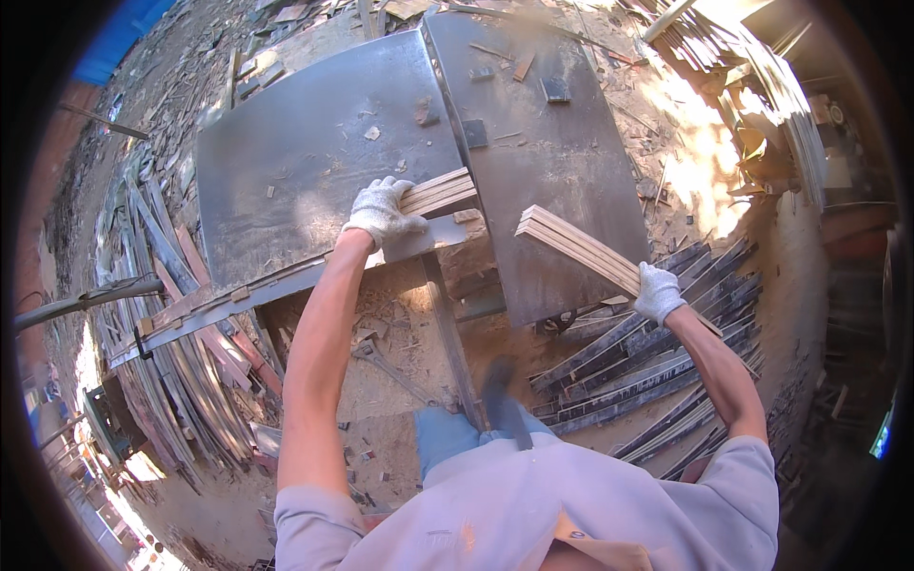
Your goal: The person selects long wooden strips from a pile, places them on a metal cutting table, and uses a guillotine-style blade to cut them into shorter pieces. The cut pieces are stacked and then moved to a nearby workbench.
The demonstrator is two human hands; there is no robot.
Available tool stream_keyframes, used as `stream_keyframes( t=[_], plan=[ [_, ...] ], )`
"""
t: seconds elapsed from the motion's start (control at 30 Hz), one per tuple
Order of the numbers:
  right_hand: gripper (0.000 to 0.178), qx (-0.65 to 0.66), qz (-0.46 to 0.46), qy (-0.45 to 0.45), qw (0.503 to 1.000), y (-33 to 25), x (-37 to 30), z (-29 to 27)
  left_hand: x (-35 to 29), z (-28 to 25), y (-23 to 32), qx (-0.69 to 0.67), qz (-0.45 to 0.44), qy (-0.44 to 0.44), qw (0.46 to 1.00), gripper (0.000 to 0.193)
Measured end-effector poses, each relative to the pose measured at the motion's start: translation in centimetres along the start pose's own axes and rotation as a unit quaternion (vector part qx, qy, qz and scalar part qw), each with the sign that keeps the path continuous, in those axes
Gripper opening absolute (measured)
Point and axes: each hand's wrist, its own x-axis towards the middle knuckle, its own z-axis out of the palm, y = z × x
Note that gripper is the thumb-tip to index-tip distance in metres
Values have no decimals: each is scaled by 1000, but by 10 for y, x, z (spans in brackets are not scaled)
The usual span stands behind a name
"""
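Observation:
My left hand (384,211), in a white knitted glove, is closed around the left end of a short stack of plywood strips (440,193) near the front edge of the metal table (324,143). The stack's right end lies by the slot that divides the tabletop. My right hand (659,293), gloved the same way, grips the near end of a longer bundle of plywood strips (579,249). That bundle slants up to the left over the table's right half, its far end apart from the short stack.
A metal straightedge (228,303) runs along the table's front edge. Small wood offcuts (555,90) and sawdust are scattered on top. Long dark-edged strips (628,371) are piled at the right, more strips (181,381) at the left. A wrench-like tool (390,369) lies beneath.

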Motion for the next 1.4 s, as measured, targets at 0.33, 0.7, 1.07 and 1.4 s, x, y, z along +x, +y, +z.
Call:
stream_keyframes(
  t=[0.33, 0.7, 1.07, 1.4],
  plan=[
    [30, -52, -109, 119, 985, -67, 94, -94, -44, 0, -143, 3, -222, 111, 969, 81],
    [29, -76, -281, 85, 953, -192, 205, -117, -104, 66, -80, -24, -23, 289, 957, 148],
    [30, -56, -316, 68, 945, -191, 209, -103, -42, 70, -14, 19, 45, 119, 992, 154],
    [48, -76, -265, 152, 949, -151, 198, -102, -27, 71, -7, 2, 51, 143, 988, 116]
  ],
)
